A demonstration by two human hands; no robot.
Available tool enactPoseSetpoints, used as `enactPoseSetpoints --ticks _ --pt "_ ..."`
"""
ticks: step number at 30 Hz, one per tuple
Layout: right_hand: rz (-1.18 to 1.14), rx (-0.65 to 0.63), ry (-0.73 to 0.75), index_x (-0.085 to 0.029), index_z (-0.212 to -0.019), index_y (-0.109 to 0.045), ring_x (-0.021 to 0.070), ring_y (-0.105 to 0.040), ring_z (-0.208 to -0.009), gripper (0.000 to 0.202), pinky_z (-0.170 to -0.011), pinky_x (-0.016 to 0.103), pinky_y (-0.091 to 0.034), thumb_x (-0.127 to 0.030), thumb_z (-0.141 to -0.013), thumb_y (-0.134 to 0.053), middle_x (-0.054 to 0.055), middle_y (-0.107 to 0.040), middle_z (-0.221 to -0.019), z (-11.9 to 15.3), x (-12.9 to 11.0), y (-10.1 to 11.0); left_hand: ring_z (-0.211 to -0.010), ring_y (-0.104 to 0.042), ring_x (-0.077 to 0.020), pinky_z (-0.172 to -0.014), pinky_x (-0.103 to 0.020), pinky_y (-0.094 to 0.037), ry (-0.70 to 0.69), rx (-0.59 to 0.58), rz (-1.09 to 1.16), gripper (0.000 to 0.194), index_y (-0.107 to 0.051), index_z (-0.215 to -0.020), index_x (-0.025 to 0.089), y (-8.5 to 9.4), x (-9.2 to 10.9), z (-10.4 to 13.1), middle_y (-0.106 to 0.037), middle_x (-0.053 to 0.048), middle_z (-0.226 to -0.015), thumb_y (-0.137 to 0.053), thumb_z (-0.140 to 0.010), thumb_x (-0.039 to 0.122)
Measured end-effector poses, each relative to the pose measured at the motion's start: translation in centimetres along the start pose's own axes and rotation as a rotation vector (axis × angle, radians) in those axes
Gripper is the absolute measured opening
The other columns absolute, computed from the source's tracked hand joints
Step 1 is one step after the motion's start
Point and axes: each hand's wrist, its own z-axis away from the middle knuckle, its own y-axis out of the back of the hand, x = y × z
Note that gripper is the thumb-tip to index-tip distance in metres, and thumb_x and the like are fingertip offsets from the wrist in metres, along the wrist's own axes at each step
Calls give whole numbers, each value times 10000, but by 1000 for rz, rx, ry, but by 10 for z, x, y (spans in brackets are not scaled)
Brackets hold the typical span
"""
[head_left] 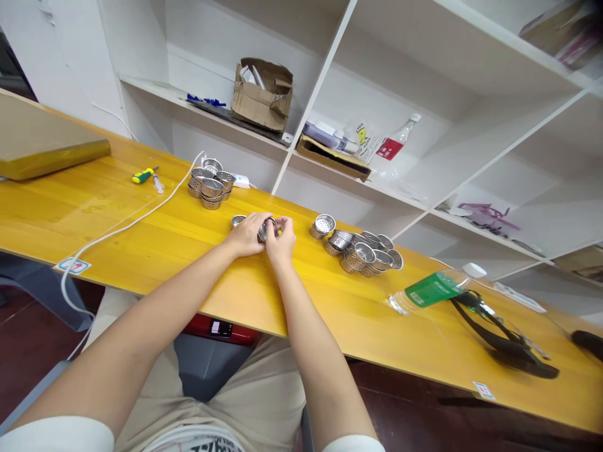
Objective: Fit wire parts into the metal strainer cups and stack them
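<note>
Between my two hands, just above the yellow table (188, 235), a small perforated metal cup (264, 231) is tilted. My left hand (248, 235) is closed on its left side. My right hand (281, 240) pinches its right rim, with the thumb near the opening. A second metal cup (238, 220) stands behind my left hand, partly hidden by it. To the left is a stacked group of such cups (211, 187). On the right stands a single cup (323, 226) beside a larger pile of cups (365, 252), some tipped over.
A green-and-yellow screwdriver (144, 176) lies at the left near a white cable (127, 227). A green-labelled bottle (433, 289) and a black strap-like item (506, 342) are at the right. White shelves (400, 69) behind hold a cardboard box (262, 103) and a red-labelled bottle (392, 146).
</note>
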Motion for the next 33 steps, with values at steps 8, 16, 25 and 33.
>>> enactPoseSetpoints --ticks 8,16,25,33 --pt "32 -175 71 -235 -625 -529 187 -536 -679 453 -723 309 -453 -538 -958 -483 13 -578 -623 2 -8 5 -1290 -602 -312 -1150 -479 -469 -13 -9 -58 570 -529 -1404 166 1 -2 -1 -658 -153 -1359 -637 -847 213" --pt "-288 -304 -234 -205 -519 -605 158 -563 -544 556 -576 271 -431 -628 -876 -551 9 -549 -497 -7 -1 -2 -1311 -582 -326 -1161 -487 -460 -29 -66 -91 636 -540 -1430 172 3 -4 -2 -658 -154 -1356 -679 -809 193" --pt "-323 -291 -339 -243 -458 -466 142 -475 -480 540 -497 269 -398 -609 -821 -627 -27 -422 -422 -10 10 -3 -1314 -593 -322 -1163 -470 -458 -68 -73 -82 644 -540 -1437 130 -1 -4 -1 -659 -175 -1365 -689 -813 187" --pt "-695 -131 -424 -259 -597 -373 139 -498 -520 595 -498 263 -440 -758 -893 -501 -48 -359 -513 -18 -6 5 -1345 -594 -318 -1173 -450 -459 202 82 6 791 -513 -1453 204 -2 -13 -2 -637 -128 -1434 -829 -732 291"
